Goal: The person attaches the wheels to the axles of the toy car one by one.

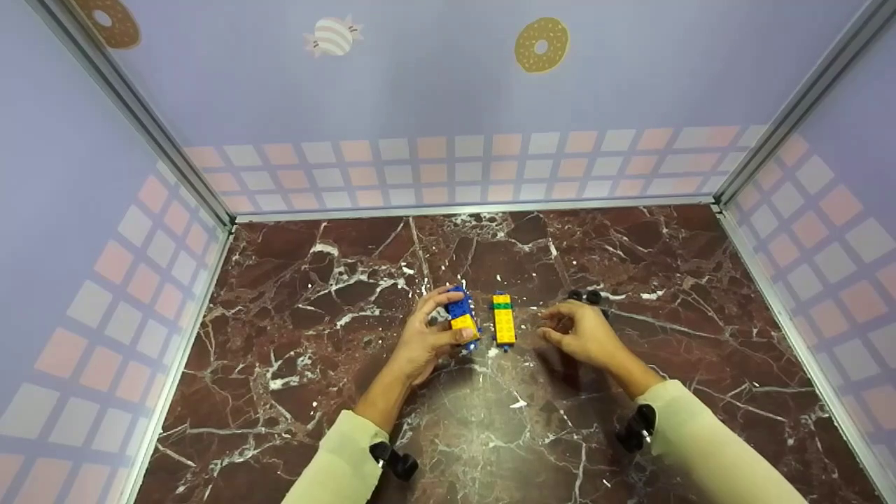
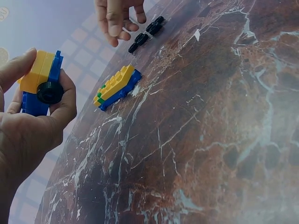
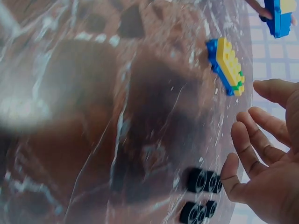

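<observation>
My left hand (image 1: 418, 339) grips a toy car of blue and yellow building blocks (image 2: 39, 72), thumb on the yellow part and fingers along the other side. A black wheel (image 2: 49, 92) shows on the car's side in the left wrist view. To its right a second block body (image 1: 504, 323) lies on the table, yellow on top with a green strip and a blue base; no wheels show on it. My right hand (image 3: 271, 144), fingers loosely bent and holding nothing, hovers between that body and several black wheels (image 3: 198, 179).
The table (image 1: 294, 420) is dark red with white marble veins. Purple panels (image 1: 434, 91) with a checked band close it in at the back and on both sides. A black wrist device (image 1: 635, 427) sits at each sleeve.
</observation>
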Demonstrator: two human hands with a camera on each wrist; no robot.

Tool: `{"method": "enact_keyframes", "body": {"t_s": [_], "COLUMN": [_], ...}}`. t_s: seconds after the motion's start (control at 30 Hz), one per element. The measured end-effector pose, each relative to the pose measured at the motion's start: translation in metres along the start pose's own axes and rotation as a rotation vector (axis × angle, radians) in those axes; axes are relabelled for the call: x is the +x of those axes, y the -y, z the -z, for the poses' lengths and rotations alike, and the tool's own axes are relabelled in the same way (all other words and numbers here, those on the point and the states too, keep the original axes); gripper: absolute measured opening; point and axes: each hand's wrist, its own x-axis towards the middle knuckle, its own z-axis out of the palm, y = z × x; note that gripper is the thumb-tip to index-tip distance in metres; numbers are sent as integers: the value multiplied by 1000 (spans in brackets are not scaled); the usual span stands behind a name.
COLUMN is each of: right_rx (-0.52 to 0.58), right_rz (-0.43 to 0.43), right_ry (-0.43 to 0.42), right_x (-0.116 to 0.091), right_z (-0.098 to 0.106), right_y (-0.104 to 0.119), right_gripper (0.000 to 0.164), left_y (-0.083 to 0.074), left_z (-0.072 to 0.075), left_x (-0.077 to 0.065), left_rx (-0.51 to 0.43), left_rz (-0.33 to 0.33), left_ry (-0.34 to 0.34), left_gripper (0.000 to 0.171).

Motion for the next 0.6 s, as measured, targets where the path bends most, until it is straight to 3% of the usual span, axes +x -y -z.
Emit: {"method": "enact_keyframes", "body": {"t_s": [0.43, 0.6], "right_rx": [-187, -253], "right_rz": [20, -17], "right_ry": [-64, -70], "right_x": [-10, -14], "right_z": [15, 20], "right_y": [-24, -31], "right_gripper": [29, 26], "left_y": [0, 0], "left_z": [3, 3], "left_x": [0, -1], "left_rx": [6, 5], "left_rz": [2, 6], "left_ry": [10, 13], "left_gripper": [72, 71]}}
